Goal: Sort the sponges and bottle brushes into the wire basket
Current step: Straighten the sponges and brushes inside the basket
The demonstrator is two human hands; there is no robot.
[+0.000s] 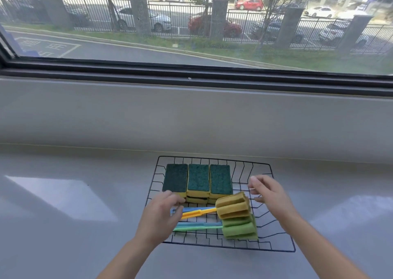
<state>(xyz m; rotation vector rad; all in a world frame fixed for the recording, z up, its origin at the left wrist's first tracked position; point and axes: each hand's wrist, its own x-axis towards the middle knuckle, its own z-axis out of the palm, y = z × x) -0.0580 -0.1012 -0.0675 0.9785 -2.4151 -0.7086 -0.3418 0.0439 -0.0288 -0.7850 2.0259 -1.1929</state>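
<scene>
Fingers [173,196] of the left hand [159,215] curl round the handle of the yellow plastic bottle brush [232,205], its head resting on the green foam brush [239,228] by the black wire basket's [276,250] near edge. The right hand [270,191] hovers slack and empty. Next, probably: let go.

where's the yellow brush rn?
Head view: yellow brush sits in the wire basket, in front of the sponges, head against the green brush, handle pointing left to the left hand.

Grey counter [63,225], window [191,44] (parked cars [248,4] beyond).
</scene>
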